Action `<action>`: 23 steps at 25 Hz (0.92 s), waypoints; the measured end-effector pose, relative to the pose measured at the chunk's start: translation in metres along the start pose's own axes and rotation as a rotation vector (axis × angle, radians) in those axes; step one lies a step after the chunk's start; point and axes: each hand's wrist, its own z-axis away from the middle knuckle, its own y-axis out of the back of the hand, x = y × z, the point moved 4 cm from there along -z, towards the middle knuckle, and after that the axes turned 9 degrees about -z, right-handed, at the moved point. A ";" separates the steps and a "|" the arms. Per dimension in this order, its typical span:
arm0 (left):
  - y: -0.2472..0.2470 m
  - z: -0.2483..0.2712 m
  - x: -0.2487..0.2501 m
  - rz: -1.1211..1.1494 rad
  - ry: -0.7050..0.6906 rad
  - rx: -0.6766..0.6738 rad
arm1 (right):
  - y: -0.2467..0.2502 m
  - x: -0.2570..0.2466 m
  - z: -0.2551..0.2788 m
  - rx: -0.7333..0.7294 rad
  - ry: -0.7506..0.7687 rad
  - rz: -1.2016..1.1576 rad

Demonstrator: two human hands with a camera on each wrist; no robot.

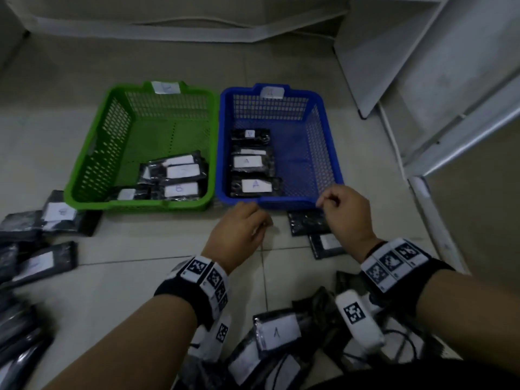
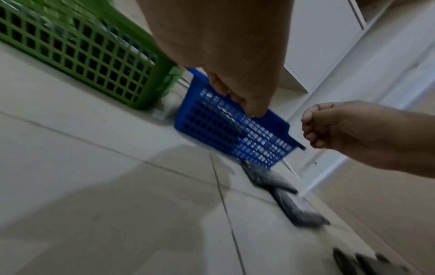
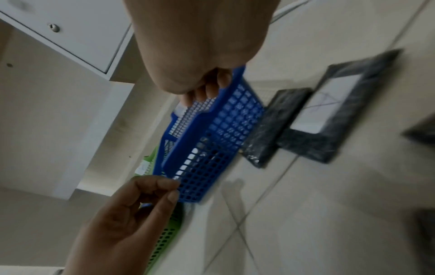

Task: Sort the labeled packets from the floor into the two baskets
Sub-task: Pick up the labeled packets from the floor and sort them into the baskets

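Your left hand (image 1: 239, 229) and right hand (image 1: 344, 209) hover by the near rim of the blue basket (image 1: 332, 153). Both have loosely curled fingers and hold nothing. The packets (image 1: 277, 332) lie on the floor (image 1: 140, 277) around you, some already in the blue basket and the green basket (image 1: 92, 153). They look flat, light and a bit slippery in shiny black wrap. Pinch one by its edge. Each has a white label with a letter.

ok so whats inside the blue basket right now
The blue basket holds black packets along its left side; two white labels read A. The right half shows bare floor. Packets overlap, so their exact count and any lower labels are hidden.
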 end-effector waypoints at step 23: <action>-0.057 -0.006 0.007 0.860 0.769 -0.286 | 0.026 0.053 0.034 -0.499 -0.236 -0.238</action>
